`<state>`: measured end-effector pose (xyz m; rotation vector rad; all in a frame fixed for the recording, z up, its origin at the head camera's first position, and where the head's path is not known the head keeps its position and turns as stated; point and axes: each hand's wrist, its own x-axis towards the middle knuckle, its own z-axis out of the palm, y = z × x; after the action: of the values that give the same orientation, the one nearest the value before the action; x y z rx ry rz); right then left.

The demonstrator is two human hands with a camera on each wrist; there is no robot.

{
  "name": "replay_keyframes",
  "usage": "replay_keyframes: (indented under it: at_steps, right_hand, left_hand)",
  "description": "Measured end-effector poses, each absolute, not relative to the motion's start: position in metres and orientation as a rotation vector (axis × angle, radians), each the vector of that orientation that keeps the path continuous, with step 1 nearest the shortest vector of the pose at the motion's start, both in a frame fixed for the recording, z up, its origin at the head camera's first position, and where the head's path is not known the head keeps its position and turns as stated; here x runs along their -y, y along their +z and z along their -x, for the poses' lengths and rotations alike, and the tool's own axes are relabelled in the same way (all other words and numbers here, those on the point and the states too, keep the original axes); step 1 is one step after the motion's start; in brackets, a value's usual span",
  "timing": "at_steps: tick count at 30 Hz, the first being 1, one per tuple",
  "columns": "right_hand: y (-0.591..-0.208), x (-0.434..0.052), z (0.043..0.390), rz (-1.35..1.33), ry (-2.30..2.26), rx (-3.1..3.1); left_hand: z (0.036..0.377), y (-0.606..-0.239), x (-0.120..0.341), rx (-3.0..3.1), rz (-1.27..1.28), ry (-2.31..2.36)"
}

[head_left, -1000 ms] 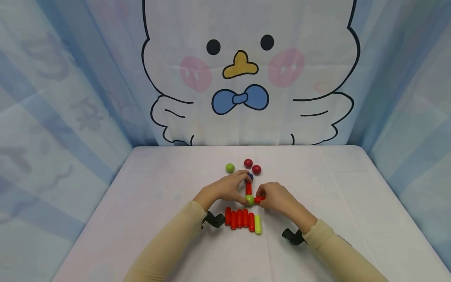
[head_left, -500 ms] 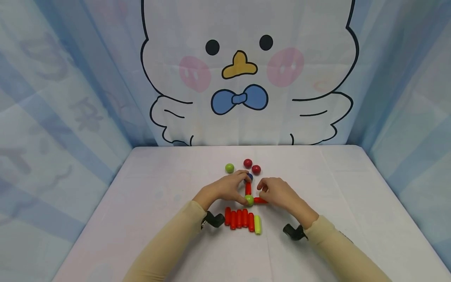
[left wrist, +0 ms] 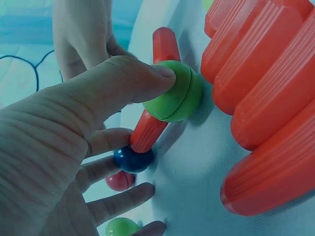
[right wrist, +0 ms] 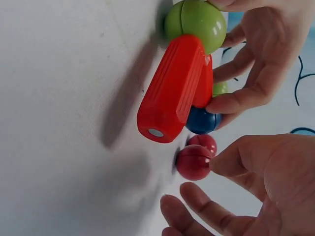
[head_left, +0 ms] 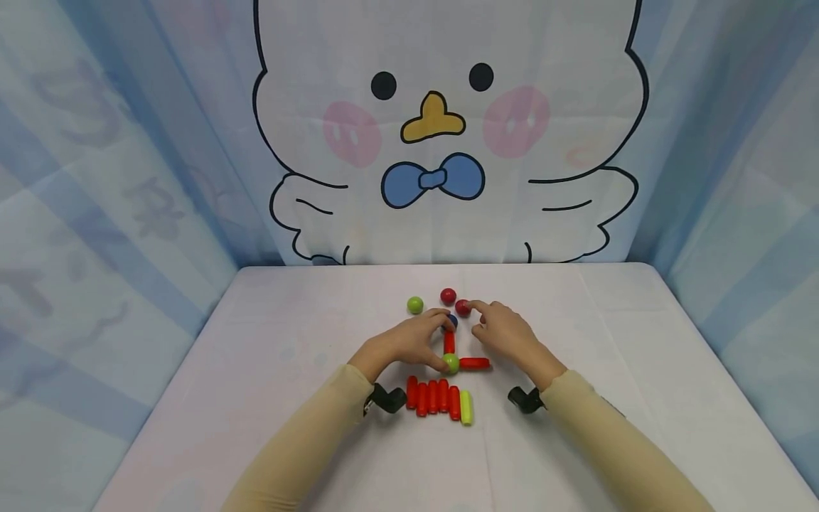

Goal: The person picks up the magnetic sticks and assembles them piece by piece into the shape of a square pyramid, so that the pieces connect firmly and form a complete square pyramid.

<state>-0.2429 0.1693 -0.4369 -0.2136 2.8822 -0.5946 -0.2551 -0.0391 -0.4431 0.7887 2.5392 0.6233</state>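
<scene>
My left hand point(head_left: 412, 340) holds a small joined figure, its thumb on the green ball point(left wrist: 172, 96) and its fingers at the dark blue ball point(left wrist: 133, 160). A red magnetic rod point(head_left: 450, 343) links these two balls. From the green ball a second red rod point(right wrist: 170, 93) sticks out to the right, a metal disc on its free end. My right hand point(head_left: 508, 333) reaches with its index finger to the nearer red ball point(head_left: 463, 308); the fingertip is right at its side, and the other fingers hang loosely, holding nothing.
Several loose red rods point(head_left: 433, 397) lie in a row nearer me, with a yellow-green rod point(head_left: 466, 408) at the right end. Another red ball point(head_left: 448, 296) and a green ball point(head_left: 415, 305) rest farther back. A printed curtain point(head_left: 431, 235) hangs behind the table point(head_left: 307, 306).
My right hand has let go of the right-hand red rod and moved away from me to the nearer red ball. The left hand has stayed on the joined figure.
</scene>
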Motion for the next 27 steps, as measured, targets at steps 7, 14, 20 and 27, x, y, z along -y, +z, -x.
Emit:
replay_keyframes:
  at_steps: [7, 14, 20, 27]
  right_hand:
    - [-0.446, -0.168, 0.248, 0.198, -0.642, -3.013]
    - [-0.45, -0.173, 0.25, 0.292, -0.668, -3.02]
    - [-0.449, -0.179, 0.251, 0.263, -0.707, -2.959]
    - [-0.448, -0.186, 0.245, 0.187, -0.619, -2.947]
  left_hand:
    - [0.254, -0.445, 0.039, -2.533, -0.792, 0.629]
    - [0.253, -0.445, 0.039, -2.531, -0.784, 0.637]
    - [0.254, -0.446, 0.04, -2.534, -0.799, 0.636]
    - [0.255, -0.446, 0.042, -2.539, -0.798, 0.628]
